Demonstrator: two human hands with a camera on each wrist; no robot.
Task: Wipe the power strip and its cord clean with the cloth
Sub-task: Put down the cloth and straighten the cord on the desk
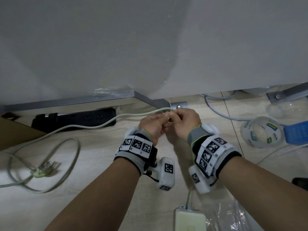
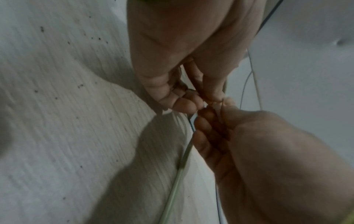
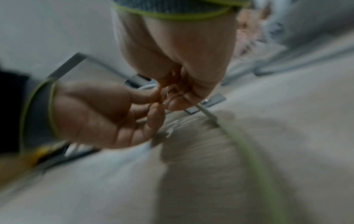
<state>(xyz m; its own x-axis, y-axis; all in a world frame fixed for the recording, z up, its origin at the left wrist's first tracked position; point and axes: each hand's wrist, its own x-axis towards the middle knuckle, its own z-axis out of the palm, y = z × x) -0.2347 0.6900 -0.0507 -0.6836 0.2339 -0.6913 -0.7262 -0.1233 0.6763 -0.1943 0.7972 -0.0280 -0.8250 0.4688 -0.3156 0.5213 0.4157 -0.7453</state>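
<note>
Both hands meet above the floor in the head view. The pale green cord (image 1: 93, 126) runs from the left up into them. My left hand (image 1: 162, 122) pinches the cord between thumb and fingertips, with the other fingers curled. My right hand (image 1: 173, 118) pinches a thin pale strand (image 1: 169, 104) that loops up off the cord. The left wrist view shows the left fingertips (image 2: 189, 104) against the right fingers (image 2: 206, 121), with the cord (image 2: 180, 169) trailing below. The white power strip (image 1: 190, 219) lies at the bottom, under my right forearm. The cord's plug (image 1: 45, 169) lies far left. No cloth is in view.
A black power strip (image 1: 75, 119) lies by the metal frame (image 1: 66, 100) under the grey wall. A tape roll (image 1: 261, 130) and a blue item sit at right. Clear plastic wrap (image 1: 233, 217) lies beside the white strip, and cardboard (image 1: 15, 130) at far left.
</note>
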